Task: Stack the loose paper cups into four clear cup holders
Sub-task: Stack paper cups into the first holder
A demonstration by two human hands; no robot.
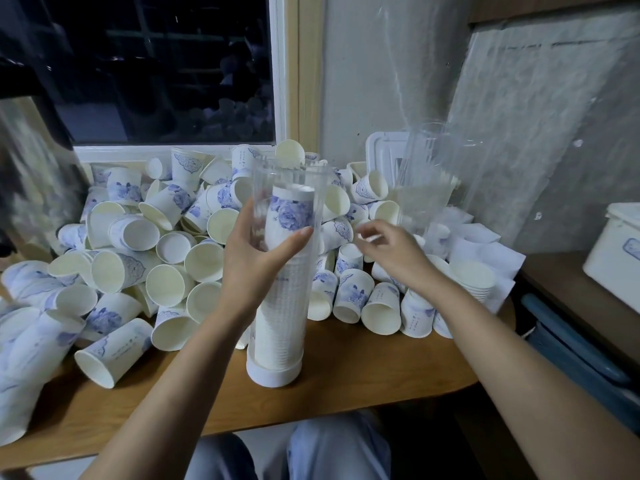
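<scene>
Head view: the left hand (256,258) grips the clear holder (280,317), which stands upright on the table (363,372), part-filled. At its 3 o'clock the right hand (391,251) hovers nearer the loose cups (353,296) at 7 o'clock. Its curled fingertips are blurred, so I cannot tell whether they pinch anything.

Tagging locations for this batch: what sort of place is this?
Probably a small storeroom or back-room corner: a wooden desk against a bare wall by a dark window, heaped with loose paper cups, with a white lidded box alongside.

The fingers (366,234) of the right hand (393,252) are blurred.
</scene>
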